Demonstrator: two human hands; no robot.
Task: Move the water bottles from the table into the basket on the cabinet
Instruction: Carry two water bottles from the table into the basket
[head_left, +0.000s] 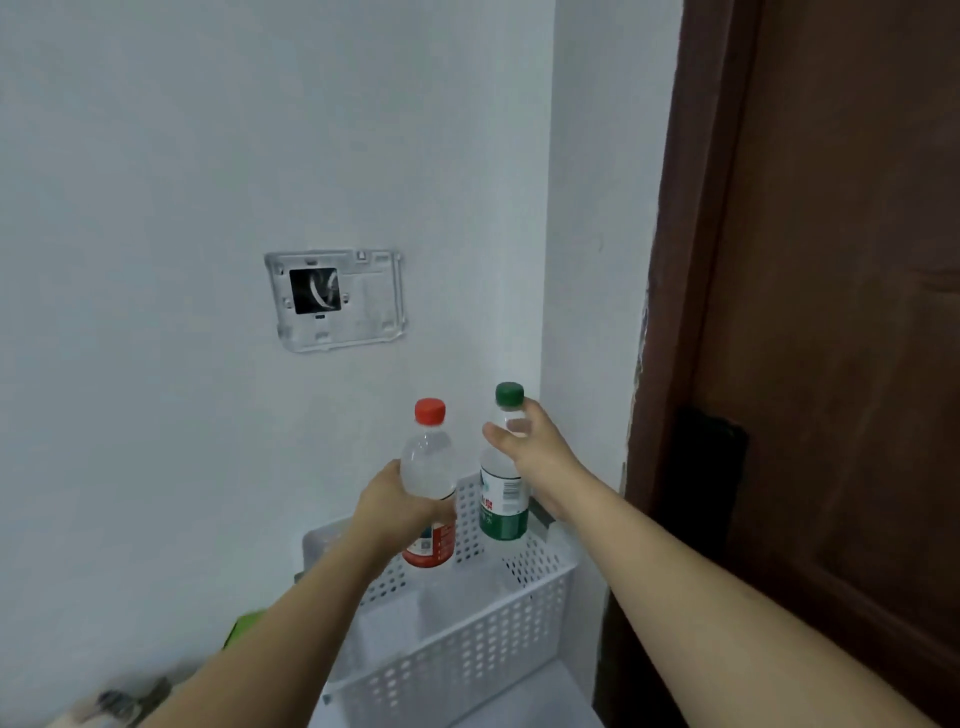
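Holding above the white perforated plastic basket (467, 660), left hand (395, 506) wraps the clear red-capped bottle (430, 483); right hand (535, 452) wraps the clear green-capped bottle (504, 499); both bottles look smooth, likely slippery and rather heavy.

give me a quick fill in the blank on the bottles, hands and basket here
1. The bottle in the left hand has a ____ cap.
2. The right hand holds the bottle with the ____ cap.
3. Both bottles are over a white ____ with holes in its walls.
4. To the right of the white wall stands a dark brown ____.

Missing words: red; green; basket; door
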